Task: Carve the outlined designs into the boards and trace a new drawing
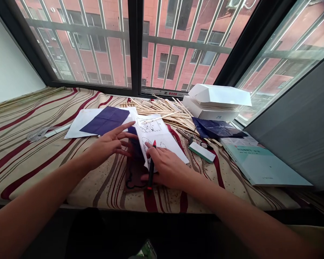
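Paper sheet [162,138], light and limp, is laid on striped cloth [37,169] and is best taken by its edge; left-hand fingers [124,126] are spread, empty; right-hand fingers [158,153] are curled around a marker [151,172].

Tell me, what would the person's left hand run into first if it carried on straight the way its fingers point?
Most likely the raised edge of the white sheet with line drawings, just beyond the fingertips of the left hand. Depth is hard to judge here, so they may already be touching.
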`<state>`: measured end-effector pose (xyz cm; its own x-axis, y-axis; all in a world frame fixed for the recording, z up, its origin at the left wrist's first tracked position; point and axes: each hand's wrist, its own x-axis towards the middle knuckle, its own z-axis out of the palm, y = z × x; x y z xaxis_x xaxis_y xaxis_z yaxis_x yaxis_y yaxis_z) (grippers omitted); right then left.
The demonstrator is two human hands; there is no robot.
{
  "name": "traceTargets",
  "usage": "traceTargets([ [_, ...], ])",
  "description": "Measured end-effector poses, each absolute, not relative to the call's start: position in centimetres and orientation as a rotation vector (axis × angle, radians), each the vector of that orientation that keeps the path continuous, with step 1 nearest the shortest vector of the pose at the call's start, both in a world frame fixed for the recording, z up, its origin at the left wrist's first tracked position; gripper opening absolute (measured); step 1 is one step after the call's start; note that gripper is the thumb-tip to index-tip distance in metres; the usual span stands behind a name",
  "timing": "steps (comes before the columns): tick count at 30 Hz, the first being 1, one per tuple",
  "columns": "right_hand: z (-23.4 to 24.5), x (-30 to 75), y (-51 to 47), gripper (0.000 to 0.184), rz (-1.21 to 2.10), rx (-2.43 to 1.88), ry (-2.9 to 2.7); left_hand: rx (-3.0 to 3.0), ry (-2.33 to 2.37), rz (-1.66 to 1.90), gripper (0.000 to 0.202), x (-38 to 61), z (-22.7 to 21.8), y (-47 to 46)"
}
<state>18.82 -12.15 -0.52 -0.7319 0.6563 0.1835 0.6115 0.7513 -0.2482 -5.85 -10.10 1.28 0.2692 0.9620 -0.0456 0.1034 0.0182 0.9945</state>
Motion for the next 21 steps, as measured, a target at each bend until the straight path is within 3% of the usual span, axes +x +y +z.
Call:
traceTargets([
  [3,-1.1,19.1,-11.7,0.018,0.244,-0.978,-2.592,1.714,1.124,0.846,0.082,-5.9,0.7,-10.7],
  [4,-1.0,19.5,-11.4,0.012,0.268,-0.984,-2.530,1.829,1.162,0.830,0.078,-5.9,0.4,-10.9],
  [9,0.3,21.9,-10.0,0.027,0.398,-1.045,-2.147,2.116,1.338,0.828,0.063,-6.3,-1.3,-12.2],
  [17,2.3,24.9,-8.4,0.027,0.146,-1.059,-1.583,2.614,1.367,0.821,0.029,-6.9,-1.8,-13.2],
  [21,1.2,26.4,-7.2,0.030,0.186,-1.009,-1.464,2.845,1.307,0.789,0.031,-7.3,-1.4,-13.3],
])
